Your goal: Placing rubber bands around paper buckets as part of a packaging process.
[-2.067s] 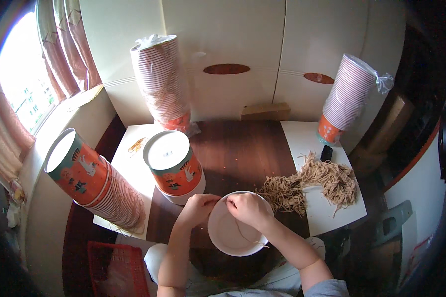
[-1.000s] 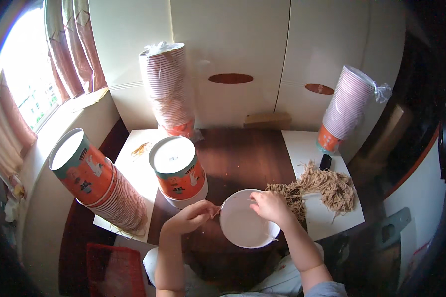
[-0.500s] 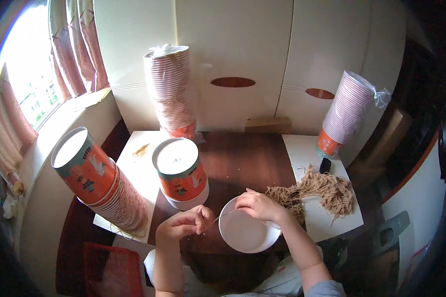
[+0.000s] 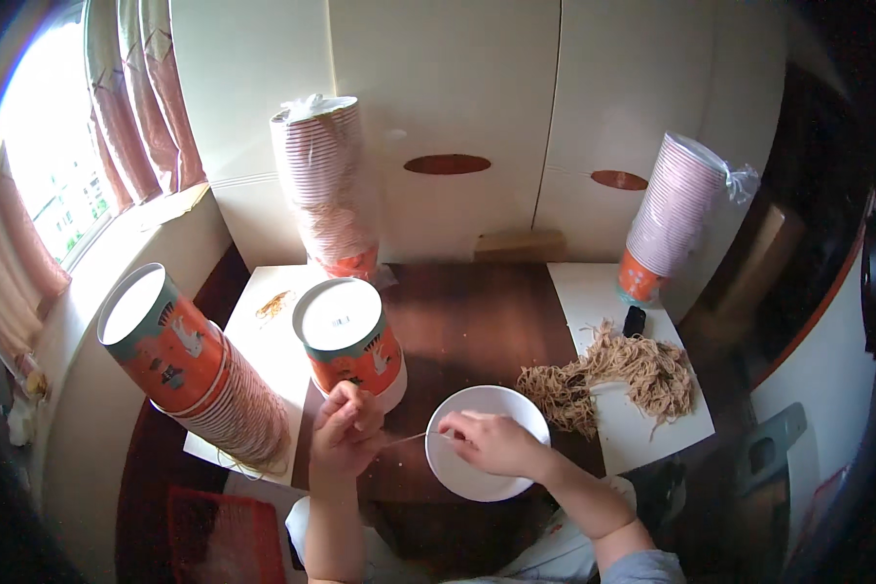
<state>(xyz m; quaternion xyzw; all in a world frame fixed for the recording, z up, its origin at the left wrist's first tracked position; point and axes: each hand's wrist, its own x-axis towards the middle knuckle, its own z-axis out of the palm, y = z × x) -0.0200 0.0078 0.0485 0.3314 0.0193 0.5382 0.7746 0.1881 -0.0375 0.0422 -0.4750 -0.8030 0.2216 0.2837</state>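
A white paper bucket, its pale inside facing up, stands at the table's near edge in front of me. From my left hand a thin cord runs taut to the bucket's left rim. The left fingers are curled together on that cord, a little left of the bucket. My right hand reaches over the opening, its fingers pinched around the cord just inside the left rim. The cord's end inside the left hand is hidden. Just behind the left hand, an orange and green paper bucket stands upside down on a white one.
A leaning stack of orange buckets is at left, with cord loops near its base. Wrapped bucket stacks stand at back left and back right. Tan cord bundles and a small black object lie at right.
My left hand has moved left and up, away from the bucket, drawing the cord out. My right hand has shifted down and left toward the rim. The whole view has shifted slightly.
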